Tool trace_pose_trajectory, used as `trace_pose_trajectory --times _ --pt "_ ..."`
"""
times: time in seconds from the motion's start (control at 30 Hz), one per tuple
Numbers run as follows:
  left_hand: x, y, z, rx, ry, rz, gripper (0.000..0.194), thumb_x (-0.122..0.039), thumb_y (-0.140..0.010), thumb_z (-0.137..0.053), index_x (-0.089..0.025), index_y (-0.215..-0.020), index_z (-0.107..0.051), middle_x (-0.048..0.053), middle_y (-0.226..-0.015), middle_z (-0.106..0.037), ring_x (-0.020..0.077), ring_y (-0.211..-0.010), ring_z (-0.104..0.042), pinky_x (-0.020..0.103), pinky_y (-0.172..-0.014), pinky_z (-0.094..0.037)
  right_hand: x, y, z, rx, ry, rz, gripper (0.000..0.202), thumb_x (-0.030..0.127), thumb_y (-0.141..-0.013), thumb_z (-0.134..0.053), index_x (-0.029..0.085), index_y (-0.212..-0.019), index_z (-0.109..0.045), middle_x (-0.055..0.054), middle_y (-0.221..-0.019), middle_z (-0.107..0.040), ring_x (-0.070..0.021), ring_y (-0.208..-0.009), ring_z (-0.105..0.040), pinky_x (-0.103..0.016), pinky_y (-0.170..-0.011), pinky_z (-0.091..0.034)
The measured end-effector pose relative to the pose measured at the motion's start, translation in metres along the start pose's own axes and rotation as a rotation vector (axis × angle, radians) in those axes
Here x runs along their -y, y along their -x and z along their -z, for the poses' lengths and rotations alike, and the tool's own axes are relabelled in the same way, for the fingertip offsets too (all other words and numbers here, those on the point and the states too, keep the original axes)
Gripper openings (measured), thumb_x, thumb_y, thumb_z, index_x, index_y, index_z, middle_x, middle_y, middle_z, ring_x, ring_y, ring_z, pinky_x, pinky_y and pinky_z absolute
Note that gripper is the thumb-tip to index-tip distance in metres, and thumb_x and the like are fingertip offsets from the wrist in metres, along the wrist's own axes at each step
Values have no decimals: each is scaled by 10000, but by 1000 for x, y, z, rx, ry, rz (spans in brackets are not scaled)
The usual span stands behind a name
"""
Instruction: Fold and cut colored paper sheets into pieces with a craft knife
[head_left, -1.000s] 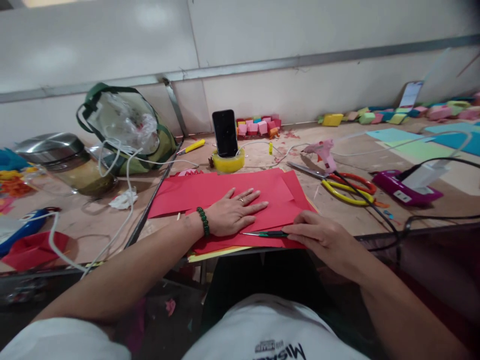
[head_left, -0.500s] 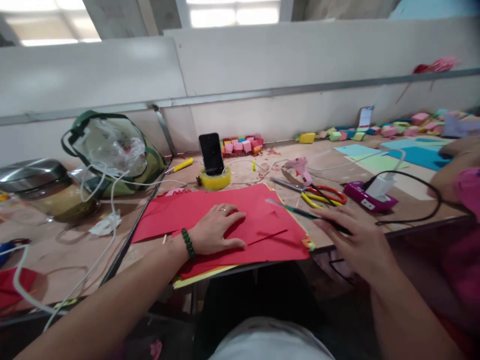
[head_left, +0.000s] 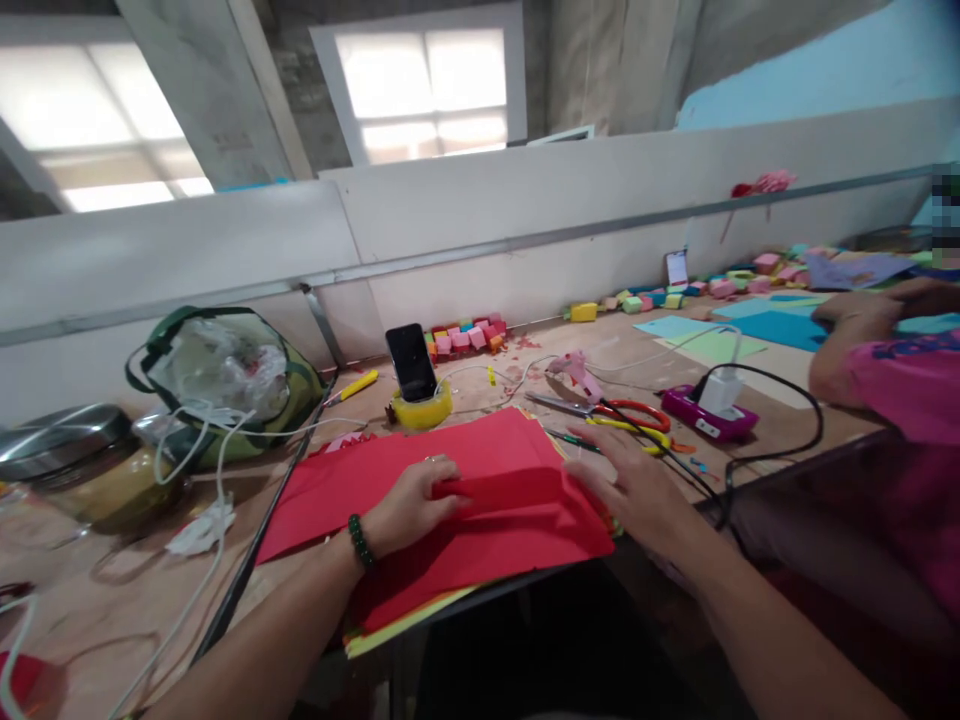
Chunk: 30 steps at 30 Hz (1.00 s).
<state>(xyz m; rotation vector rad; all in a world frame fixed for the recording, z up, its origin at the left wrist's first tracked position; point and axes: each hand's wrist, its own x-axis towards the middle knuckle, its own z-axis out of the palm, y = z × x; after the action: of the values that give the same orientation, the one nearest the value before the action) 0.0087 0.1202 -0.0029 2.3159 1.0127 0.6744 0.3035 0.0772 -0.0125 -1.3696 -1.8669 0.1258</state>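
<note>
A sheet of red paper point(head_left: 510, 540) lies at the table's front edge, over yellow sheets point(head_left: 409, 622). Its middle is raised in a fold along a cut. My left hand point(head_left: 411, 508), with a green bead bracelet, rests on it, fingers curled and thumb pinching at the raised edge. At the sheet's right edge, my right hand point(head_left: 637, 490) has its fingers apart, the thumb by the paper. Just beyond its fingertips lies a thin dark green tool point(head_left: 574, 440), partly hidden. Scissors with orange handles point(head_left: 637, 412) and a yellow-handled tool point(head_left: 656, 440) are close by.
A phone point(head_left: 411, 362) leans in a yellow tape roll point(head_left: 424, 408). Behind the scissors is a pink glue gun point(head_left: 576, 375). A purple power strip point(head_left: 709, 415) trails a black cable. At left stand a green bag point(head_left: 300, 390) and a jar point(head_left: 67, 445). Another person's arm point(head_left: 855, 330) is at right.
My right hand has let go of the dark green tool, now on the table, and moved left to the paper's edge. My left fingers have curled, and the red paper has risen along its cut.
</note>
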Motion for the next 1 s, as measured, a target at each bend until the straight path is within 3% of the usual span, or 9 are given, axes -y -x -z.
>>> trace_pose_trajectory --times 0.07,0.17,0.23,0.37,0.47,0.53,0.77,0.9,1.0 --pt "-5 -2 3 -30 17 -17 189 -319 -847 -588 -161 -751 -550 1 -733 -556 148 -713 -496 260 -694 -394 16 -10 -7 82 -268 4 559 314 -810 -622 215 -1347 -504 -132 -1304 -609 -286 -1152 -581 -468 -988 -446" --pt "-15 -6 10 -104 52 -27 215 -309 -854 -569 -164 -704 -518 -21 -671 -510 123 -662 -461 231 -639 -376 25 -30 -14 188 -515 -15 544 296 -776 -644 219 -1303 -535 -73 -936 -720 -221 -799 -671 -373 -758 -541" --pt "-20 -11 15 -192 97 -22 219 -306 -847 -576 -163 -694 -512 -28 -655 -492 113 -645 -443 223 -619 -366 22 -42 -11 155 -558 -61 463 348 -816 -610 203 -1253 -557 -29 -763 -684 -183 -651 -647 -327 -644 -542" --pt "-25 -23 19 -189 246 35 231 -360 -825 -604 -151 -742 -548 -27 -653 -509 100 -604 -443 214 -579 -373 18 -54 2 61 -606 -140 491 512 -891 -501 200 -1267 -546 -77 -948 -697 -203 -812 -681 -353 -725 -560" --pt "-27 -35 15 -126 284 68 275 -411 -815 -606 -145 -764 -559 -20 -649 -528 95 -567 -453 211 -541 -380 21 -54 1 27 -505 -66 587 565 -826 -592 221 -1300 -554 -112 -1228 -641 -259 -1078 -622 -407 -904 -512" --pt "-28 -43 10 -110 271 82 293 -430 -818 -593 -141 -774 -564 -11 -648 -542 100 -561 -470 217 -537 -393 20 -56 -4 -27 -365 -41 605 520 -784 -659 226 -1303 -560 -100 -1259 -635 -265 -1126 -600 -410 -953 -483" --pt "-14 -60 -5 -84 91 178 436 -518 -782 -642 -137 -991 -610 91 -949 -637 196 -805 -578 304 -728 -460 -24 -74 -7 -192 -39 -289 503 192 -813 -543 145 -1313 -525 -143 -1170 -672 -263 -1022 -653 -405 -903 -486" --pt "0 -58 -20 -89 -1 270 544 -403 -629 -796 -121 -1054 -606 141 -1061 -614 289 -994 -570 371 -859 -438 -41 -71 -10 -125 91 -417 546 84 -816 -451 62 -1362 -464 -171 -921 -725 -262 -775 -702 -359 -733 -507" --pt "5 -56 -29 -70 6 320 561 -323 -586 -818 -120 -1061 -602 104 -962 -625 283 -951 -583 350 -807 -441 -43 -65 -15 -90 184 -453 512 104 -817 -497 75 -1328 -509 -193 -917 -723 -320 -866 -697 -407 -782 -488"
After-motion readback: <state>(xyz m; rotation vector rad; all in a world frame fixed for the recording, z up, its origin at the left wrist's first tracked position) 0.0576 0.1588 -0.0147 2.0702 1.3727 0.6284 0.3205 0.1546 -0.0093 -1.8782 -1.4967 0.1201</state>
